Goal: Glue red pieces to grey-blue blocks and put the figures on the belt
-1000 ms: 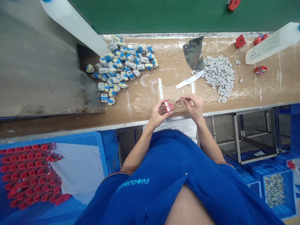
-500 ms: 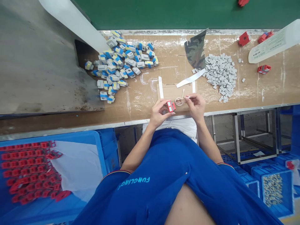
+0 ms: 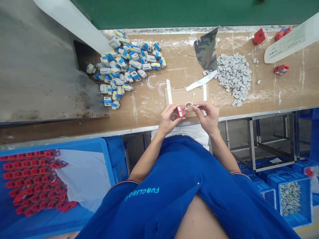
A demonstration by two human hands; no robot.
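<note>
A small red plastic toy vehicle body [image 3: 181, 112] with pale window patches is gripped between the thumb and fingers of my left hand [image 3: 168, 120]. My right hand [image 3: 208, 117] pinches a thin stick, which looks like a cotton swab [image 3: 195, 106], its left end pointing at the red piece. Just behind them is a small round ring-like dish or roll [image 3: 188, 105], with another cotton swab [image 3: 193, 97] leaning from it. Beneath lies a cardboard sheet [image 3: 180, 94] held by white tape strips.
Grey, blue and yellow blocks [image 3: 129, 63] are heaped at the left, small grey pieces [image 3: 233, 74] at the right. A camouflage sheet [image 3: 206, 48], a white bottle [image 3: 291, 43] and red pieces [image 3: 281, 69] stand further back. A blue tray [image 3: 99, 202] holds rows of red pieces.
My right hand has brought the swab leftward, from over the ring to close beside the red piece. My left hand keeps its hold. The view has shifted slightly.
</note>
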